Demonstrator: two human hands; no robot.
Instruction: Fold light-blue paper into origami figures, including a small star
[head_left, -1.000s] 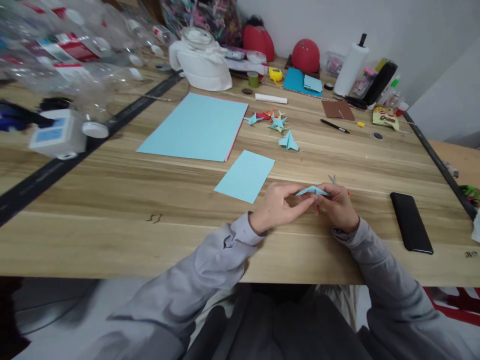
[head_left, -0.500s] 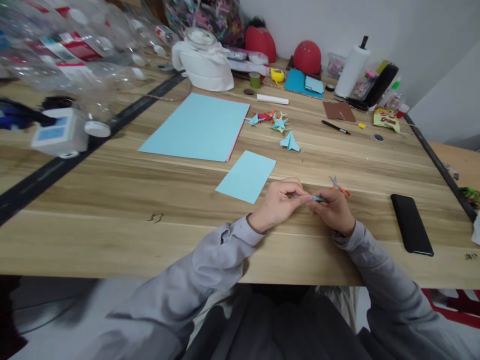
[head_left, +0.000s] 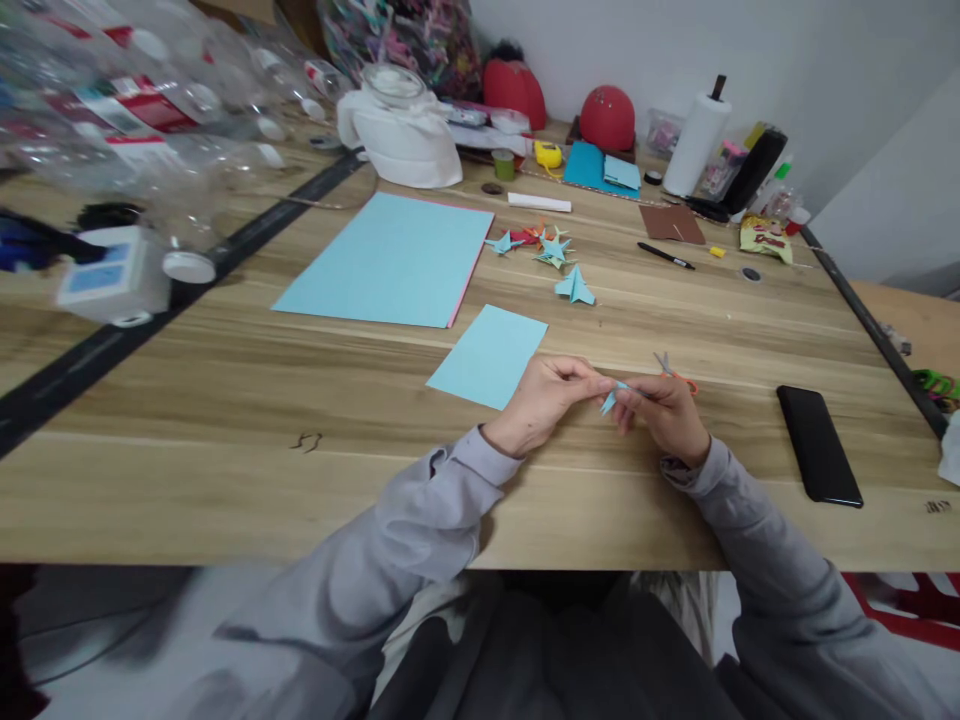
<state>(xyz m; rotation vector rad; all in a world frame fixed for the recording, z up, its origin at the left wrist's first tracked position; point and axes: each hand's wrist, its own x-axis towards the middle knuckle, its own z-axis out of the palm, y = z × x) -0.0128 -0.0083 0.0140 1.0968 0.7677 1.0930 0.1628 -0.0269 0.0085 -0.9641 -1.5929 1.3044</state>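
Note:
A small folded piece of light blue paper (head_left: 609, 401) is held above the table between my two hands. My right hand (head_left: 666, 412) pinches it between thumb and fingers, hiding part of it. My left hand (head_left: 549, 398) is closed at the paper's upper left edge, thumb and forefinger pressed together there. Beside my left hand lies a flat light blue sheet (head_left: 491, 350). Orange-handled scissors (head_left: 679, 377) rest just behind my right hand. Farther back sit a folded blue paper plane (head_left: 576, 287) and several small folded paper figures (head_left: 553, 248).
A large blue sheet (head_left: 390, 262) lies at the left centre. To the right is a black phone (head_left: 819, 445); a pen (head_left: 666, 256) lies farther back. Plastic bottles (head_left: 150, 140) crowd the back left, near a white box (head_left: 116, 275). A paper roll (head_left: 697, 145) stands at the back.
The folded paper has turned, and a pointed part now hangs below my fingers. My left hand has shifted slightly left, apart from my right fingers. The view has moved a little.

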